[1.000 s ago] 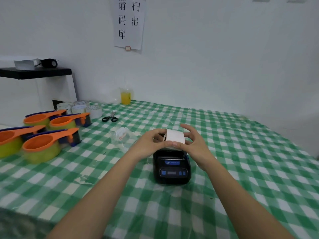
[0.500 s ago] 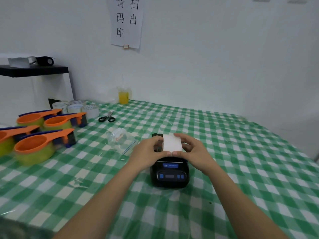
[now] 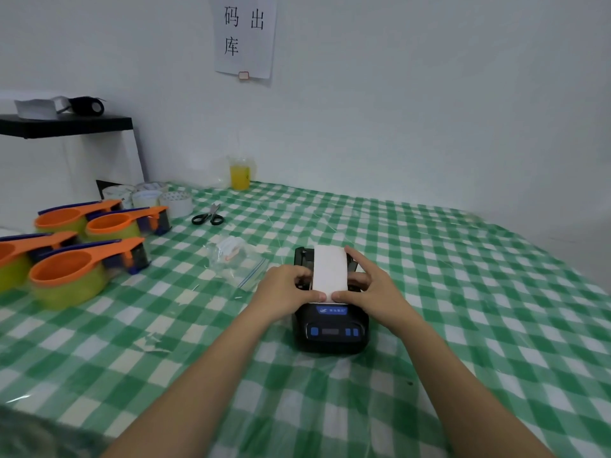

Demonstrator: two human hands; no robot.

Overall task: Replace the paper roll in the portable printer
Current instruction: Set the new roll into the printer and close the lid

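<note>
A black portable printer (image 3: 331, 332) with blue buttons sits on the green checked tablecloth, its lid open at the back. A white paper roll (image 3: 330, 272) lies in the printer's bay, with a strip of paper drawn forward toward the front. My left hand (image 3: 287, 289) grips the roll's left side, thumb on the paper's front edge. My right hand (image 3: 370, 289) holds the right side, thumb pressing the same edge. The roll's ends are hidden by my fingers.
A clear zip bag (image 3: 236, 262) with a small roll lies left of the printer. Black scissors (image 3: 208, 217), tape rolls (image 3: 175, 200), orange tape dispensers (image 3: 76, 269) and a yellow cup (image 3: 240, 175) stand farther left and back. A black shelf (image 3: 66, 125) is at left.
Both hands lowered the paper roll from above the printer into its open bay, and a strip of paper now lies pulled forward over the front.
</note>
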